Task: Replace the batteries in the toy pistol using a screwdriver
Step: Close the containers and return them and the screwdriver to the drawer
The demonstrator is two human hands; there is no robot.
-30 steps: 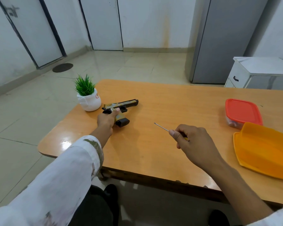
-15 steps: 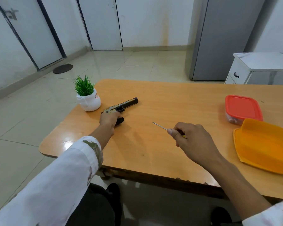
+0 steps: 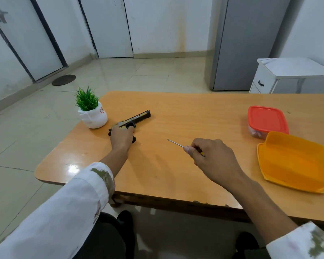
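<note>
A black and tan toy pistol (image 3: 137,117) lies on the orange wooden table (image 3: 185,116) at the left, its barrel pointing right and away from me. My left hand (image 3: 121,136) covers its grip, fingers curled round it. My right hand (image 3: 211,158) hovers over the middle of the table and holds a small screwdriver (image 3: 176,143). Its thin metal shaft points left toward the pistol, and most of its yellow handle is hidden in my fist.
A small potted plant (image 3: 91,113) in a white pot stands just left of the pistol. At the right sit a box with a red lid (image 3: 267,120) and an upturned orange plastic container (image 3: 294,161). A white cabinet (image 3: 292,75) and a grey fridge (image 3: 245,42) stand beyond the table.
My left hand has closed over the pistol's grip, and the pistol has turned slightly so its barrel angles further away. My right hand with the screwdriver has barely moved.
</note>
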